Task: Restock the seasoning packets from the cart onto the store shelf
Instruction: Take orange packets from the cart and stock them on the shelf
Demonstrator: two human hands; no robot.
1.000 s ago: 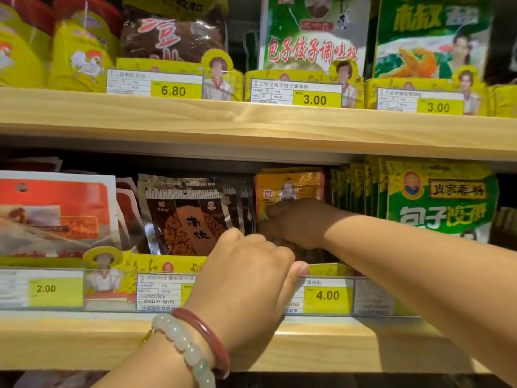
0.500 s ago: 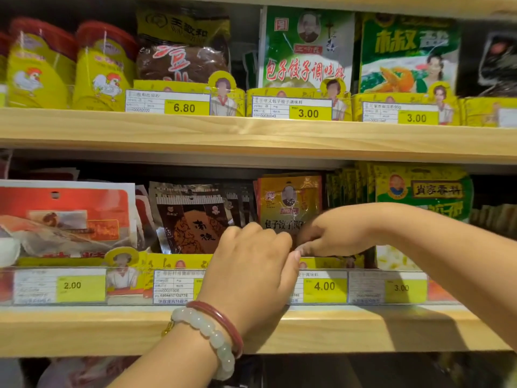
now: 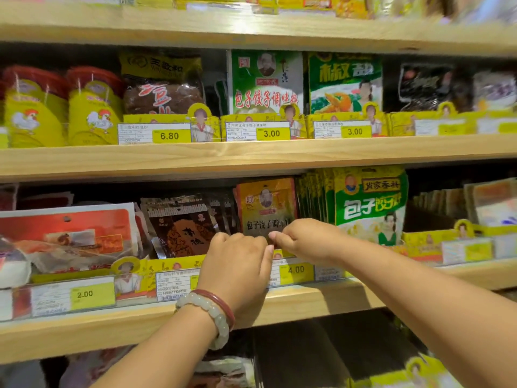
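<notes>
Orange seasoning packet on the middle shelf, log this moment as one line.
phase: seating packet | orange seasoning packet: upright, middle shelf | left hand: at packet's base | right hand: at packet's base

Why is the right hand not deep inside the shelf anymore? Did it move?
Yes. The right hand pulled out toward the shelf's front, now at the 4.00 price tag.

orange-yellow seasoning packets (image 3: 265, 203), green-yellow packets (image 3: 369, 203), pale wood shelf (image 3: 307, 301), yellow price tags (image 3: 296, 271)

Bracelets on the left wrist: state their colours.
Pale jade-green beaded bracelet beside a thin dark red bangle; head view.
</notes>
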